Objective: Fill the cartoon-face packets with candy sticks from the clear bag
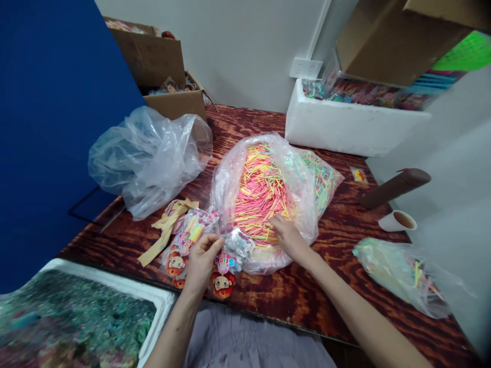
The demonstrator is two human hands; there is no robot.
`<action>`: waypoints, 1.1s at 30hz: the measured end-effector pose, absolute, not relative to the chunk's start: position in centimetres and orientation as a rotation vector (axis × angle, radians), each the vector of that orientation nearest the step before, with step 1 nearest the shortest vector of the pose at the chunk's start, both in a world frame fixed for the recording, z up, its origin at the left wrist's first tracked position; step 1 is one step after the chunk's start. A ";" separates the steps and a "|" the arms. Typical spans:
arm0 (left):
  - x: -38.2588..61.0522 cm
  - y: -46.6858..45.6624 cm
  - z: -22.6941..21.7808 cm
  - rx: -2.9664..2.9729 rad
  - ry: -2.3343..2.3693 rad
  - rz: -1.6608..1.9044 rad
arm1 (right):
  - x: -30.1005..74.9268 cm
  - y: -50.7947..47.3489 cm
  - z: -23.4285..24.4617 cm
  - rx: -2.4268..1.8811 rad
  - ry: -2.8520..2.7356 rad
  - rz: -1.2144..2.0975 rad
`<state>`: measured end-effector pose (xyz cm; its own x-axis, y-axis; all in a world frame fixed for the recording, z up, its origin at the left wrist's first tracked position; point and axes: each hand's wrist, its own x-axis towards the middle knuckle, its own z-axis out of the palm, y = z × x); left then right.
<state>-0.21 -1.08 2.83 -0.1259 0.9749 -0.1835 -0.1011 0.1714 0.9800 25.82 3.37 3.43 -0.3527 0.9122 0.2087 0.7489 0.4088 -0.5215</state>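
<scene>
My left hand is pinched on the upper edge of a small clear packet printed "Stick", with a red-haired cartoon head at its bottom. Similar printed packets lie in a pile beneath and beside that hand. A large clear plastic bag stands wide open in the middle of the table, full of thin pink and yellow sticks. Over its near right part, my right hand has bent fingers down among the sticks; its fingertips are partly hidden. Silvery packet film lies between my hands.
Behind the open bag lies another bag of green-toned sticks. A crumpled plastic bag and cream strips are left. Right stand a brown flask, a paper cup and a foam box. Cardboard boxes fill the back left.
</scene>
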 end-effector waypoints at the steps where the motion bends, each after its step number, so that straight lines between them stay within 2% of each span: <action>1: -0.5 -1.2 2.8 0.960 1.346 1.204 | 25.7 3.1 3.2 -1.415 -2.360 0.360; 5: -0.9 -1.6 2.9 1.109 1.406 1.180 | 25.6 2.4 2.4 -1.393 -2.714 -0.066; 9: -0.3 -1.8 3.4 1.267 1.380 1.141 | 25.7 2.8 2.3 -1.338 -2.692 -0.113; 13: 0.5 -1.8 4.3 1.432 1.382 1.137 | 25.4 3.6 3.4 -1.394 -2.160 0.243; 18: 1.6 -1.8 5.3 1.601 1.318 1.094 | 24.4 4.5 5.8 -1.238 -1.193 1.051; 21: 2.1 -1.9 5.4 1.623 1.283 1.055 | 23.7 4.4 6.7 -1.073 -0.854 1.451; 28: 1.9 -2.1 4.5 1.615 1.286 1.046 | 22.0 2.9 7.0 -0.980 -0.759 1.547; 33: 1.7 -2.1 4.5 1.596 1.293 1.066 | 22.2 -0.4 7.7 -1.066 -0.778 1.386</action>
<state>1.70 -2.12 4.48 0.1208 0.9852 0.1218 0.3068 -0.1537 0.9393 22.17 -0.44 7.68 0.0781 0.9846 -0.1567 -0.3794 -0.1160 -0.9179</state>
